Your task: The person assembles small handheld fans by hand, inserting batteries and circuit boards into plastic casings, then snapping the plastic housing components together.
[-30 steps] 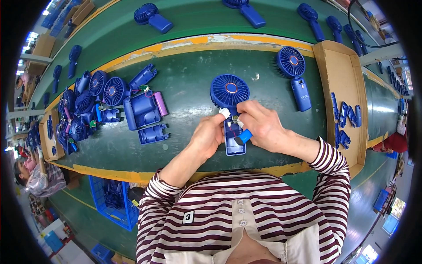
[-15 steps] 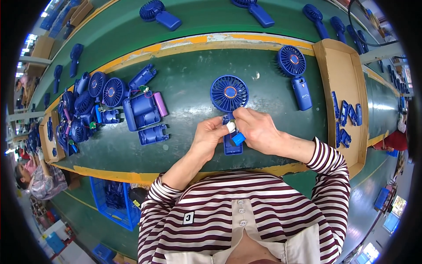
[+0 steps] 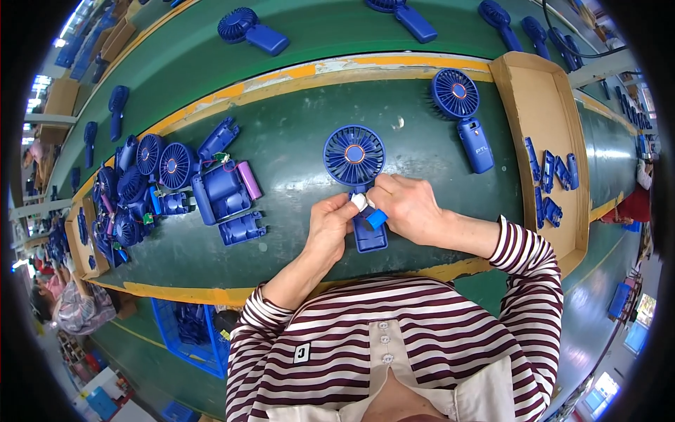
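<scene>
A blue handheld fan (image 3: 354, 155) lies on the green bench in front of me, its round grille pointing away and its handle toward me. The handle is opened up, and a blue battery cell (image 3: 376, 219) sits tilted across it. My left hand (image 3: 329, 224) is closed on the handle's left side, with white material on the thumb tip. From the right, my right hand (image 3: 409, 208) is closed with fingertips pinched at the handle's upper part, close to the left thumb. What those fingertips hold is hidden.
Several fans, housings and cells are heaped at left, beside a purple cell (image 3: 249, 180). Another fan (image 3: 456, 93) lies at right, near a cardboard tray (image 3: 555, 112) of blue shell parts. Fans lie on the belt (image 3: 316, 35) beyond. A blue crate (image 3: 165, 327) stands below the bench.
Both hands stay at the fan's handle, with the fingers shifted slightly. The whole view has moved a little, so the fan appears slightly further left.
</scene>
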### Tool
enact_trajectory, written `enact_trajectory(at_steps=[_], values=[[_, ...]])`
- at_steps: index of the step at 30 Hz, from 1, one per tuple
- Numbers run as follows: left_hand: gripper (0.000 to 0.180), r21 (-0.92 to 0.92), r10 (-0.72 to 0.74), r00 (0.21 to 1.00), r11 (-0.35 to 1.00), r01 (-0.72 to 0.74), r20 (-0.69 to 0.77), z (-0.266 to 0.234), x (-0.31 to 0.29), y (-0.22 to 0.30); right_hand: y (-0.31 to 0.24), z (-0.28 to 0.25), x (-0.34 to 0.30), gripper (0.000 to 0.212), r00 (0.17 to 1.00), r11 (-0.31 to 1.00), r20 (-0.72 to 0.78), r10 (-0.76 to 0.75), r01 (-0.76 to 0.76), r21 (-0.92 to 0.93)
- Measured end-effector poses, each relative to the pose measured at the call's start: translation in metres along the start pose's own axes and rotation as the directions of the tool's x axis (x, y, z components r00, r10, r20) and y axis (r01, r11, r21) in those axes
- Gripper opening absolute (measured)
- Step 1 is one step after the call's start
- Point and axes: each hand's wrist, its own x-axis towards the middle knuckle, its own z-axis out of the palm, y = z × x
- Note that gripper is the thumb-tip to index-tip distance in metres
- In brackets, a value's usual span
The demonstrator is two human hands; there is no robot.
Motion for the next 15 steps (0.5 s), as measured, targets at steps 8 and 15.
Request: enact_trajectory(at_steps=[8, 15], values=[[0.011, -0.028, -0.013, 0.999, 1.0, 0.012, -0.029, 0.001, 0.004, 0.002, 0.01, 0.001, 0.005, 0.015, 0.999, 0.993, 0.034, 0.016, -0.02, 0.12], [0.019, -0.18, -0.153, 0.981, 0.968, 0.173, 0.117, -0.004, 0.005, 0.016, 0.009, -0.003, 0.001, 0.017, 1.0, 0.983, 0.031, 0.005, -0.011, 0.181]])
